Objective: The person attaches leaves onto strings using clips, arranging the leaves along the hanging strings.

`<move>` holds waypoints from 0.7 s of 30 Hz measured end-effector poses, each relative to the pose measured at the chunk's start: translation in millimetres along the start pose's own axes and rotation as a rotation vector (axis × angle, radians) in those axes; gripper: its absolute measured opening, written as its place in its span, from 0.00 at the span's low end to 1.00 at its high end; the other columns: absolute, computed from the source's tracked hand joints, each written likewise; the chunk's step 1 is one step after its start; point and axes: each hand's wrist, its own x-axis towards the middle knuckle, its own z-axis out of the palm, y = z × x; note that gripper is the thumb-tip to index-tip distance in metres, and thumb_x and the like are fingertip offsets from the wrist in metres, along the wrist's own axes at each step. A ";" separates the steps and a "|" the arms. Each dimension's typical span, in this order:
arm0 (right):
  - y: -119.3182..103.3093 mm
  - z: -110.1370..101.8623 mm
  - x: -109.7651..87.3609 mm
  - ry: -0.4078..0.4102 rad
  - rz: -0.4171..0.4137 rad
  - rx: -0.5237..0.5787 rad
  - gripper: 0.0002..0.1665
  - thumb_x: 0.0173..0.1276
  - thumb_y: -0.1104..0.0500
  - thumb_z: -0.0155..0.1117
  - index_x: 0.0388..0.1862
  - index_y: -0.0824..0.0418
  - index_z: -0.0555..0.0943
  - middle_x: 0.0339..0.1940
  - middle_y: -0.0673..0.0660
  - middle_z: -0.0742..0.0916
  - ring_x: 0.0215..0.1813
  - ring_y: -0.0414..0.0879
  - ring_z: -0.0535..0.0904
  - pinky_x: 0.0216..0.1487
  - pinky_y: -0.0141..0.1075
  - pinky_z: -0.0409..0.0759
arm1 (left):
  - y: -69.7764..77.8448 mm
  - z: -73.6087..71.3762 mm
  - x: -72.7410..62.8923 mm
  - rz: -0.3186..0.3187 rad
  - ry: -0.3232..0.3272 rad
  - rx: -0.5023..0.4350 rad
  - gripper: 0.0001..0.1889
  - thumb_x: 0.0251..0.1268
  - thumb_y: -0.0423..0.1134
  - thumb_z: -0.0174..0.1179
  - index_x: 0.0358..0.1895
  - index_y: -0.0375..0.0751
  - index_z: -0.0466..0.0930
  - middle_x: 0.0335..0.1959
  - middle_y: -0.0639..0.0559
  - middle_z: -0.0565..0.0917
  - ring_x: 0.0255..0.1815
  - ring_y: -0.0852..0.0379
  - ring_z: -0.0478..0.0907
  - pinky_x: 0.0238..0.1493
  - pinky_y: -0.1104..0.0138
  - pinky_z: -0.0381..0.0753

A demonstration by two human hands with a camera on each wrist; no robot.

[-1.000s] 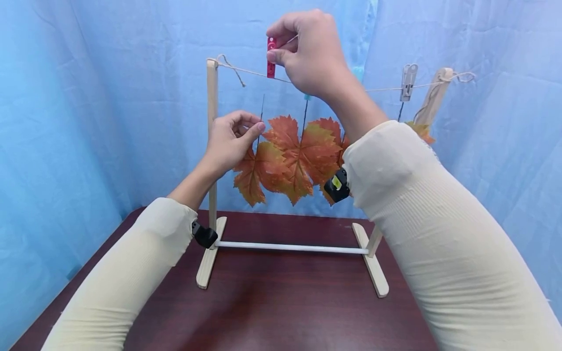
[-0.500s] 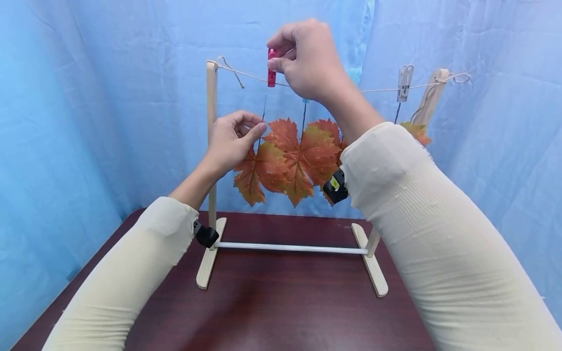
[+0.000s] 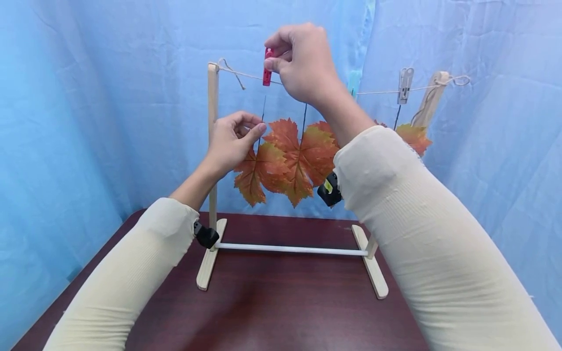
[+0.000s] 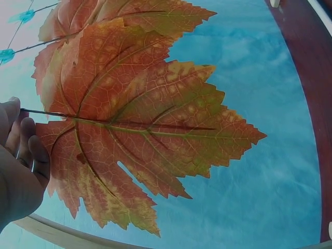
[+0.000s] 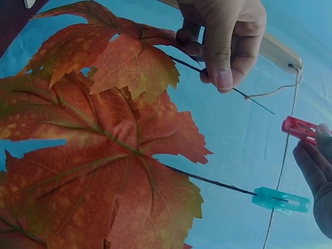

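Observation:
My left hand [image 3: 232, 139] pinches the thin dark stem of an orange-red artificial maple leaf [image 4: 150, 129] between thumb and index finger. The stem's tip points up, a little below the string [image 3: 246, 74]. Above it, my right hand [image 3: 307, 66] pinches a red clothespin [image 3: 267, 73] by its upper end. In the right wrist view, the lower end of the red clothespin [image 5: 298, 128] overlaps the string, and the stem tip stops short of it. Beside it, a teal clothespin [image 5: 280, 200] on the string holds the stem of another maple leaf [image 3: 303, 156].
The string runs between two wooden posts [image 3: 212, 146] of a stand with a white crossbar [image 3: 290, 249] and wooden feet. A grey clothespin [image 3: 405, 87] holds a leaf [image 3: 414, 137] at the right. The stand rests on a dark red table [image 3: 272, 302] before blue curtains.
My right hand has lowered the red clothespin to the string, then shifted slightly left. The left hand keeps its pinch on the leaf stem, nearly still.

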 end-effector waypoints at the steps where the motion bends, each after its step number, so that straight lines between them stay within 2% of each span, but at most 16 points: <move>1: 0.3 0.6 0.0 0.001 0.007 0.009 0.18 0.76 0.59 0.62 0.62 0.61 0.83 0.52 0.54 0.89 0.52 0.38 0.86 0.53 0.26 0.80 | -0.2 0.1 0.0 -0.002 0.003 0.001 0.14 0.73 0.44 0.64 0.50 0.36 0.85 0.39 0.43 0.86 0.32 0.51 0.78 0.28 0.70 0.75; 8: 2.6 2.7 -0.9 -0.023 0.015 -0.023 0.18 0.76 0.58 0.63 0.61 0.60 0.84 0.51 0.53 0.89 0.50 0.37 0.86 0.53 0.25 0.79 | -1.5 1.0 0.7 -0.014 0.010 0.001 0.14 0.73 0.44 0.64 0.50 0.36 0.86 0.40 0.44 0.86 0.33 0.51 0.78 0.28 0.70 0.75; 21: -0.6 1.7 -0.2 -0.074 0.019 -0.035 0.18 0.75 0.59 0.64 0.60 0.62 0.85 0.50 0.55 0.90 0.49 0.38 0.87 0.53 0.25 0.79 | -0.6 1.4 4.1 0.010 0.038 -0.003 0.14 0.73 0.43 0.65 0.49 0.35 0.86 0.40 0.44 0.86 0.32 0.52 0.77 0.28 0.69 0.75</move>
